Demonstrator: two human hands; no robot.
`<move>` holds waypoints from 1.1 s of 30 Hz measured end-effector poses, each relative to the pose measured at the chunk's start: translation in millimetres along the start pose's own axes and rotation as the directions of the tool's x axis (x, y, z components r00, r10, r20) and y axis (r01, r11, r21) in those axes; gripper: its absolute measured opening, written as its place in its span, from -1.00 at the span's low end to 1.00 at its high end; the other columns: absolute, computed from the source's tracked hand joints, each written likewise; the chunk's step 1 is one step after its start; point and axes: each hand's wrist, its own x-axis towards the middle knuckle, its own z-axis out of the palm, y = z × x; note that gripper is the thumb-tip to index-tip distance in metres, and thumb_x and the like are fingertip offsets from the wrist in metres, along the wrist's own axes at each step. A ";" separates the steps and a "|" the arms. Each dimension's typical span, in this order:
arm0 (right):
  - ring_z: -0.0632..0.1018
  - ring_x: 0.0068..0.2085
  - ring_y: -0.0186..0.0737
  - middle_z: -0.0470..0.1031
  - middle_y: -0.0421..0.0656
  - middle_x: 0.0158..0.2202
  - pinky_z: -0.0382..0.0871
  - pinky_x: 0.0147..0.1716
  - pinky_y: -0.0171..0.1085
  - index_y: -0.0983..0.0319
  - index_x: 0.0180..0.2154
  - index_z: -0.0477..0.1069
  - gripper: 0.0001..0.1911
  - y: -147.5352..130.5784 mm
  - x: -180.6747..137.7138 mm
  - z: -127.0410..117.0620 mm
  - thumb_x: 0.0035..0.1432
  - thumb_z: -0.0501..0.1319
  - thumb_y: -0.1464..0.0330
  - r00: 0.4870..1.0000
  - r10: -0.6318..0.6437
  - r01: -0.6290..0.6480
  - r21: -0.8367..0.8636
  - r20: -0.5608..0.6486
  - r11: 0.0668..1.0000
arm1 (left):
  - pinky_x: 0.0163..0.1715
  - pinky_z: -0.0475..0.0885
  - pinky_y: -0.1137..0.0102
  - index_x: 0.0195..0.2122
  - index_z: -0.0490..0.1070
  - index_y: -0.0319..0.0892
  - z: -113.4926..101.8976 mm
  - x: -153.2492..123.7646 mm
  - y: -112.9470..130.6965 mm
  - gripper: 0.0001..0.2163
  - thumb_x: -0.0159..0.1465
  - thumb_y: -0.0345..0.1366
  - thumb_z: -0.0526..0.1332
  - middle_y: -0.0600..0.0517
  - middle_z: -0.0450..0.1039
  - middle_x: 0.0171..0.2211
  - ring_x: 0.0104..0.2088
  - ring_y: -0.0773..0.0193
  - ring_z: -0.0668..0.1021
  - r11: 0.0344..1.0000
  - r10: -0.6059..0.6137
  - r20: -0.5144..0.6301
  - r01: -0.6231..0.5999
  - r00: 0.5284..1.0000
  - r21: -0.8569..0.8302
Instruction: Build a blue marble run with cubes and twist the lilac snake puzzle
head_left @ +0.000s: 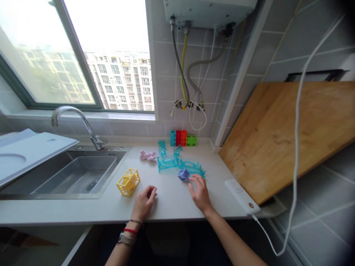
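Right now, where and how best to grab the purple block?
Probably pinch the purple block across two side faces, coming from the near right: it's compact and faceted, turquoise frames lie close behind it, and the right grip is just beside it.

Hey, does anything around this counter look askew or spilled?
The white panel looks odd: it lies at a slant over the left part of the sink, out of line with the rim. No spill shows.
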 end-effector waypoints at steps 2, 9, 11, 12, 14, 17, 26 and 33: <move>0.52 0.04 0.06 0.52 0.01 -0.05 0.40 0.10 0.05 0.17 -0.14 0.50 -0.79 3.6 6.4 1.6 0.25 0.13 0.31 0.997 0.074 -0.075 0.033 0.030 0.997 | -0.36 0.43 0.41 -0.33 0.49 -0.12 1.2 -1.0 1.9 -0.75 0.32 -0.07 0.16 0.05 0.58 -0.48 -0.45 0.22 0.59 1.000 0.018 0.001 -0.018 1.000 0.026; 0.58 -0.34 -0.12 0.61 -0.13 -0.39 0.44 -0.27 -0.21 0.17 -0.34 0.54 -0.78 3.8 10.2 1.9 0.22 0.14 0.27 0.985 0.140 -0.150 0.098 0.102 0.984 | -0.35 0.44 0.37 -0.29 0.48 -0.12 -0.2 -7.1 9.8 -0.72 0.33 -0.06 0.12 0.02 0.58 -0.48 -0.46 0.20 0.59 0.993 0.073 -0.017 -0.071 0.997 0.098; 0.58 -0.33 -0.12 0.61 -0.13 -0.38 0.42 -0.27 -0.22 0.17 -0.35 0.54 -0.78 3.4 8.4 1.6 0.21 0.15 0.26 0.982 0.147 -0.159 0.101 0.116 0.982 | -0.34 0.45 0.36 -0.31 0.48 -0.12 -0.3 -7.4 11.2 -0.73 0.33 -0.06 0.11 0.02 0.58 -0.49 -0.45 0.20 0.60 0.991 0.079 -0.033 -0.075 0.996 0.107; 0.58 -0.33 -0.12 0.62 -0.13 -0.38 0.41 -0.26 -0.22 0.16 -0.35 0.55 -0.78 3.6 7.9 1.5 0.20 0.15 0.26 0.981 0.151 -0.163 0.102 0.121 0.981 | -0.35 0.45 0.36 -0.32 0.48 -0.12 0.1 -7.1 11.7 -0.73 0.33 -0.07 0.12 0.02 0.58 -0.50 -0.46 0.20 0.60 0.991 0.081 -0.039 -0.076 0.996 0.110; 0.58 -0.33 -0.12 0.61 -0.13 -0.39 0.40 -0.26 -0.22 0.17 -0.35 0.56 -0.77 4.5 7.7 1.4 0.20 0.15 0.26 0.979 0.158 -0.171 0.101 0.125 0.980 | -0.37 0.46 0.37 -0.36 0.49 -0.13 1.2 -6.4 12.2 -0.73 0.32 -0.07 0.13 0.02 0.57 -0.52 -0.47 0.20 0.60 0.991 0.086 -0.049 -0.080 0.995 0.111; 0.58 -0.32 -0.11 0.61 -0.13 -0.39 0.40 -0.26 -0.23 0.17 -0.33 0.57 -0.77 5.7 8.1 1.3 0.20 0.15 0.26 0.979 0.166 -0.179 0.099 0.121 0.979 | -0.40 0.48 0.38 -0.37 0.49 -0.15 0.9 -9.4 12.5 -0.71 0.32 -0.07 0.14 0.02 0.55 -0.53 -0.49 0.21 0.60 0.991 0.092 -0.101 -0.081 0.991 0.105; 0.60 -0.32 -0.10 0.63 -0.13 -0.37 0.39 -0.26 -0.24 0.16 -0.33 0.58 -0.79 7.4 8.9 4.3 0.20 0.16 0.29 0.977 0.172 -0.187 0.112 0.126 0.976 | 0.09 0.44 0.02 0.19 0.26 -0.15 -53.2 -26.9 5.2 -0.41 0.19 -0.06 0.34 -0.24 0.34 0.19 0.21 -0.11 0.43 0.974 0.171 -0.581 -0.049 0.796 0.221; 0.60 -0.32 -0.11 0.63 -0.14 -0.38 0.40 -0.25 -0.23 0.15 -0.33 0.57 -0.79 4.0 8.1 1.4 0.22 0.17 0.29 0.977 0.166 -0.186 0.152 0.133 0.971 | -0.15 0.60 0.09 0.19 0.22 -0.19 -87.3 14.0 -30.1 -0.18 -0.05 -0.02 0.49 -0.21 0.47 0.01 -0.10 -0.04 0.64 0.972 -0.235 -0.424 0.218 0.875 -0.089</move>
